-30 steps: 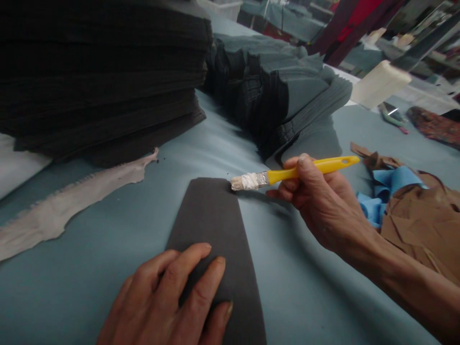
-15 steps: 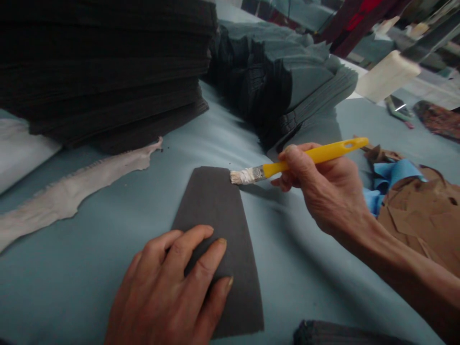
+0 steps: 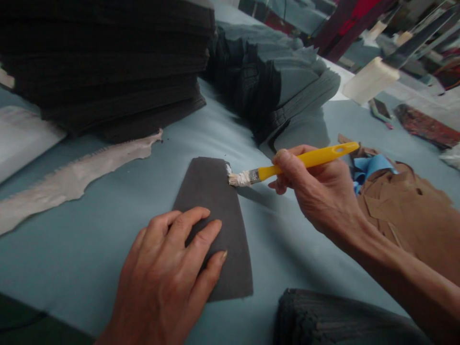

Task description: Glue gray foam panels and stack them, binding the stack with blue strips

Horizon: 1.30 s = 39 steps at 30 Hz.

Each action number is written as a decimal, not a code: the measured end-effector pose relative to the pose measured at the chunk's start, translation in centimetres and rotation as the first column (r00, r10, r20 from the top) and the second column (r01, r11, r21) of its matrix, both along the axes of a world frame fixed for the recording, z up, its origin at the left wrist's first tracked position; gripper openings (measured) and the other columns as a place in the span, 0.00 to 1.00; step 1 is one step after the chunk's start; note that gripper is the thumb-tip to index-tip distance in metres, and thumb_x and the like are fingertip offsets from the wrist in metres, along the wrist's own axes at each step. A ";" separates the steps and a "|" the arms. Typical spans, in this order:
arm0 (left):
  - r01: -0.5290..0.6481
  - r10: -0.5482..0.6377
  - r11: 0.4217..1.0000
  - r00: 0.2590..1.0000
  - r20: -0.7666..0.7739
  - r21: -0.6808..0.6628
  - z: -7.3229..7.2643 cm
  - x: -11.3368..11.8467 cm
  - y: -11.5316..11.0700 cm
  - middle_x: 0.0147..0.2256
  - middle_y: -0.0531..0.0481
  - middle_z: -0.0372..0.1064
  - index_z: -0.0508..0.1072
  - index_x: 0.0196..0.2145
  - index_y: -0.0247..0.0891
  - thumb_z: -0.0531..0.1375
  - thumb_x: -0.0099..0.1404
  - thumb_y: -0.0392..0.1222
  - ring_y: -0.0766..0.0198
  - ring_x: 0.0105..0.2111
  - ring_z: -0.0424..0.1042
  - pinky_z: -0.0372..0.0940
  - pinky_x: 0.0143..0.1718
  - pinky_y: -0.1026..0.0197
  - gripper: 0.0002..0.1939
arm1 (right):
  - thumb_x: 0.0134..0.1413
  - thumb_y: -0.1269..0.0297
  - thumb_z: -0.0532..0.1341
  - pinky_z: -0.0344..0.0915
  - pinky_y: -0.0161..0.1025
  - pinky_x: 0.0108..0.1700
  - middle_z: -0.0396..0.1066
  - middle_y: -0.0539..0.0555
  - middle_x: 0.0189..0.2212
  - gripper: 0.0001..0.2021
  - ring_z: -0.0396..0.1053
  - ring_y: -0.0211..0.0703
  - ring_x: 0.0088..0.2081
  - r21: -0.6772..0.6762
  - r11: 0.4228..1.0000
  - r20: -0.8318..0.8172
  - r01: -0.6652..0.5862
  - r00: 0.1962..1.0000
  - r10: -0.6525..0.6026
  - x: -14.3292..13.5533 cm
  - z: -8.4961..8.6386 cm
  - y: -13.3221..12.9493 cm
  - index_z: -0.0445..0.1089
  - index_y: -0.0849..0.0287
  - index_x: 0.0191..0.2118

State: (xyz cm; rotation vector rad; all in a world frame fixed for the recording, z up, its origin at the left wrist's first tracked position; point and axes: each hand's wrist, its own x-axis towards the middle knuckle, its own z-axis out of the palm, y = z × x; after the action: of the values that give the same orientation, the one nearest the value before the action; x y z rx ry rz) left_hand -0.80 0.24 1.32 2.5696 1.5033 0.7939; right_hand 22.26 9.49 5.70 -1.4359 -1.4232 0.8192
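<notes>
A dark grey tapered piece (image 3: 226, 206), leather or fabric by its look, lies flat on the blue-grey table covering (image 3: 118, 239). My left hand (image 3: 172, 268) rests on its left side, fingers spread and pressing it down. In my right hand (image 3: 316, 187) is a paintbrush (image 3: 305, 160) with a yellow handle, gripped between thumb and fingers. White stuff coats its bristles (image 3: 237, 179), which touch the piece's right edge near the narrow far end. A short white smear (image 3: 228, 167) shows on that edge just beyond the bristles.
Tall dark stacks (image 3: 118, 67) rise at the back left, with grey-blue stacked pieces (image 3: 298, 91) beside them. A pale ragged strip (image 3: 82, 172) lies left. Brown scraps (image 3: 406, 206) and blue scraps (image 3: 370, 167) lie right. Another dark stack (image 3: 323, 316) sits at the front right, and a phone (image 3: 381, 110) lies farther back.
The brush has moved a little along the right edge towards me, and a white smear now shows there. My left hand still holds the piece down. The view has shifted slightly.
</notes>
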 end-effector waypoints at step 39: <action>0.004 -0.005 1.000 0.999 -0.039 -0.030 0.3 0.1 0.2 0.55 0.36 0.75 0.77 0.55 0.36 0.59 0.74 0.40 0.35 0.51 0.74 0.71 0.48 0.32 0.16 | 0.65 0.58 0.69 0.65 0.34 0.22 0.71 0.48 0.19 0.15 0.68 0.36 0.20 -0.152 0.988 0.169 0.026 0.986 0.000 0.4 2.6 -6.6 0.72 0.53 0.26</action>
State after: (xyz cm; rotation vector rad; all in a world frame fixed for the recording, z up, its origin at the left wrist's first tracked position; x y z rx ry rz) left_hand -0.69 0.41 1.67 2.5809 1.5069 0.7201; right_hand 22.70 2.87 8.27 -1.6635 -1.5016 0.8306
